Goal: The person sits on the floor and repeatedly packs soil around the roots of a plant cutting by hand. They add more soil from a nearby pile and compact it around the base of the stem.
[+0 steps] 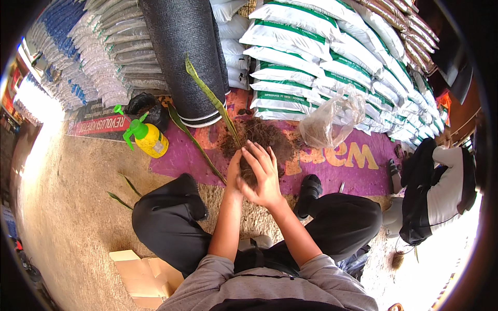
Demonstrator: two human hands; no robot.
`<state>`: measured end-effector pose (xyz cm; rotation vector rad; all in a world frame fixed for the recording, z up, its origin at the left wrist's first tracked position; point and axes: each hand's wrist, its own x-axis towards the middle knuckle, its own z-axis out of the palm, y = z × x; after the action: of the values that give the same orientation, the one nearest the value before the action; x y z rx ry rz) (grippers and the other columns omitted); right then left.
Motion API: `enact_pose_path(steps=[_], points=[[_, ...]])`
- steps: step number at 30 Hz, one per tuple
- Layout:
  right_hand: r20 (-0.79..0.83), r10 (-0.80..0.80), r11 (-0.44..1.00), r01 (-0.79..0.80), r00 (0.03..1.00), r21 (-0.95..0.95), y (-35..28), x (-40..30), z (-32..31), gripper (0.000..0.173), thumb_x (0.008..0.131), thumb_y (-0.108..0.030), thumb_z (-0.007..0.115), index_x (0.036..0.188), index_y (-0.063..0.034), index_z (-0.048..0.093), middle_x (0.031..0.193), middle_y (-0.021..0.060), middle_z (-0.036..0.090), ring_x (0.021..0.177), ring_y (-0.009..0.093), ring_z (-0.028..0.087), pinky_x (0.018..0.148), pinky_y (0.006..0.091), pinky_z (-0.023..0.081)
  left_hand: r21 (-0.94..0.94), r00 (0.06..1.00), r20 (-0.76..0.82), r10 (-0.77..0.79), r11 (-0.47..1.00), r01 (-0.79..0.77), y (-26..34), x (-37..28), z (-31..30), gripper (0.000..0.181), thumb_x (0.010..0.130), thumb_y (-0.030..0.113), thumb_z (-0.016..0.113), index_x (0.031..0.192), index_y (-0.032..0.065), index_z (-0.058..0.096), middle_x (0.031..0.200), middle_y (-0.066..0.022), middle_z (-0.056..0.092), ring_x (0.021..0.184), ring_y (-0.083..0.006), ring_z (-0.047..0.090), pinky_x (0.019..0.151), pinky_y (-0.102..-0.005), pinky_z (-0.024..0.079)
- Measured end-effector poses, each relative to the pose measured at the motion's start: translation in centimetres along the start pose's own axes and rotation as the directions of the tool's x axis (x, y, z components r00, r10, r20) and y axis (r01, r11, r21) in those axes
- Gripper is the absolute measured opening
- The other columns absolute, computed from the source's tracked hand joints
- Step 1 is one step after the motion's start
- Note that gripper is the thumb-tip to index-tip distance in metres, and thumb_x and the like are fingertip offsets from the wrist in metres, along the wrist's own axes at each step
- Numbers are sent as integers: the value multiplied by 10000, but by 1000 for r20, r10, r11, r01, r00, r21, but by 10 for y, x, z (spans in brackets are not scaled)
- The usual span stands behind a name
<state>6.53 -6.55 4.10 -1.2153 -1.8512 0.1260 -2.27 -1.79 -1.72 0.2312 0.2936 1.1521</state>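
Between my two hands is a clump of dark soil and roots (248,171). My left hand (234,171) cups its left side. My right hand (261,175) lies over its right side and top, fingers pointing away from me. A long snake plant leaf (212,97) rises just beyond my fingertips; whether it grows from the clump is hidden. Another long leaf (194,144) lies slanting to the left of my hands. Loose soil (272,140) with fibrous roots is spread on the purple printed banner (171,163) beyond my hands.
A yellow-green spray bottle (153,140) and a black plastic bag (146,107) stand left. A clear plastic bag (330,120) is at right. Behind are a dark mesh roll (186,58) and stacked white sacks (288,77). Flattened cardboard (136,272) lies lower left; another person (443,186) crouches right.
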Motion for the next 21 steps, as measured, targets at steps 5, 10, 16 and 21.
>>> enact_pose_path(steps=[5, 10, 16, 21], points=[[-137, 132, 987, -143, 982, -76, 15, -5, 31, 359, 842, -82, 450, 1181, -17, 548, 1244, 141, 535, 1165, 351, 470, 1019, 473, 283, 432, 975, -62, 213, 886, -166, -6, 10, -32, 223, 908, 211, 507, 1051, 55, 577, 973, -43, 584, 897, -146, 567, 776, -308, 472], [-157, 203, 976, -186, 967, 114, 31, -8, 37, 343, 846, -98, 499, 1167, 13, 553, 1252, 204, 514, 1162, 355, 486, 990, 424, 353, 306, 974, -187, 125, 950, -63, -4, 8, -23, 353, 923, 331, 459, 1112, 53, 566, 1070, -61, 592, 935, -184, 577, 812, -326, 469], [-179, 312, 894, -225, 933, 388, 30, -6, 37, 384, 766, -92, 637, 1126, 25, 579, 1218, 210, 538, 1139, 322, 525, 951, 396, 404, 300, 975, -162, 151, 949, -97, -1, 10, -17, 504, 957, 418, 348, 1256, 34, 480, 1182, -76, 560, 1119, -201, 505, 950, -328, 392], [-248, 414, 811, -231, 876, 538, 45, -7, 35, 325, 747, -43, 649, 1060, 33, 608, 1119, 184, 599, 1070, 287, 568, 933, 365, 409, 424, 962, -217, 168, 903, -62, -4, 9, -1, 491, 963, 400, 365, 1262, 24, 467, 1212, -92, 538, 1120, -206, 503, 974, -325, 375]])
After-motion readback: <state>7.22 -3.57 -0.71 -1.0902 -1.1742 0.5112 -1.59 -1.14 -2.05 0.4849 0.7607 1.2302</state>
